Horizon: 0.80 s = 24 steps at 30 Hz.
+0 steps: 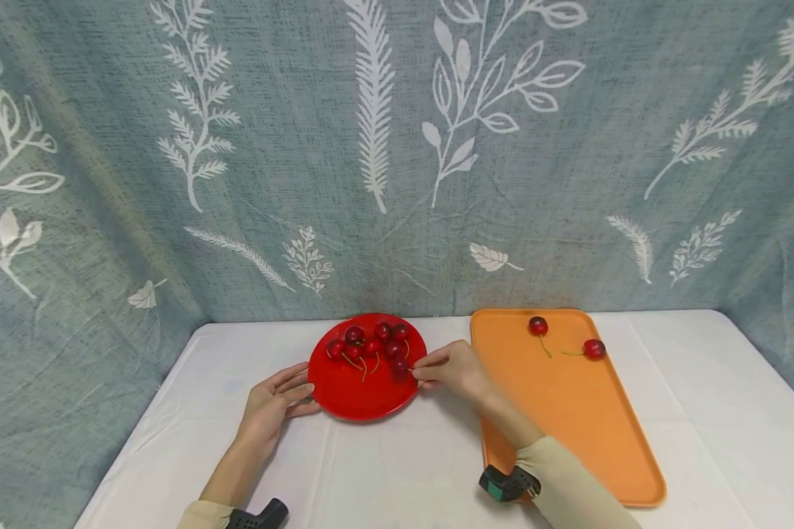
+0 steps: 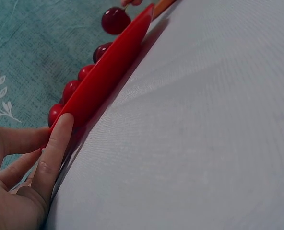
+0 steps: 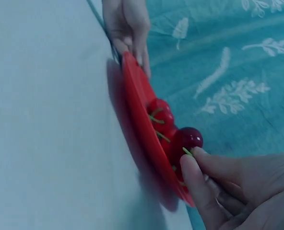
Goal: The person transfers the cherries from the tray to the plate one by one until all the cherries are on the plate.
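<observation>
A red plate (image 1: 364,400) bears several dark red cherries with green stems, mostly on its far half. At its left edge is my left hand (image 1: 269,405), which grips the rim between thumb and fingers. In the left wrist view the thumb (image 2: 58,148) lies against the plate's outer side. My right hand (image 1: 455,369) is at the plate's right edge and pinches one cherry (image 3: 187,139) by its stem between thumb and forefinger. That cherry hangs just above the plate, as the left wrist view shows a gap beneath it (image 2: 116,20).
An orange tray (image 1: 556,426) lies to the right, under my right forearm. Two cherries are at its far end: one cherry (image 1: 538,326) near the back edge, another cherry (image 1: 594,349) by the right rim. A patterned grey-green curtain (image 1: 331,147) stands behind the white-covered table (image 1: 370,477).
</observation>
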Motion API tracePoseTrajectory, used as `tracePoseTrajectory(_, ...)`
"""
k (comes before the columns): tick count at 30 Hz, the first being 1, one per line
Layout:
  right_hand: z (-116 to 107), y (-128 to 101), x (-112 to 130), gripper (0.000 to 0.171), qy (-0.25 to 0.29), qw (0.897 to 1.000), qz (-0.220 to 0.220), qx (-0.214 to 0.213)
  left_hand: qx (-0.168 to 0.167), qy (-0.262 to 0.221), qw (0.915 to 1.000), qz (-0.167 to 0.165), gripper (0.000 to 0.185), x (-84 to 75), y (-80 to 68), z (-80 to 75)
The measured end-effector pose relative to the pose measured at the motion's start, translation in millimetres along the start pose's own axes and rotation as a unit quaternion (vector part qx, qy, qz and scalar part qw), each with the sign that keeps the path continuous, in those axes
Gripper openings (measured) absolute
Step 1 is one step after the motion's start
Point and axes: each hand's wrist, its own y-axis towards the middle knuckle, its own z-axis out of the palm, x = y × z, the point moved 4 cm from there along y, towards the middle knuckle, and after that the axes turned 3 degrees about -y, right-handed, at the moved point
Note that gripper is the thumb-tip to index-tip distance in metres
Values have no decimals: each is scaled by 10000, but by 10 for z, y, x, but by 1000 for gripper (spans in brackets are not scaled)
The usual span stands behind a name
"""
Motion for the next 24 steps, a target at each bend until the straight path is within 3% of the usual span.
tracePoseTrajectory(11, 437, 183, 124, 14, 375, 9979, -526, 99, 56, 72, 9999, 63, 50, 2, -18, -2)
tracePoseTrajectory(24, 528, 173, 203, 7, -527, 9943, -680, -633, 81, -13, 10000, -3, 49, -6, 2, -12)
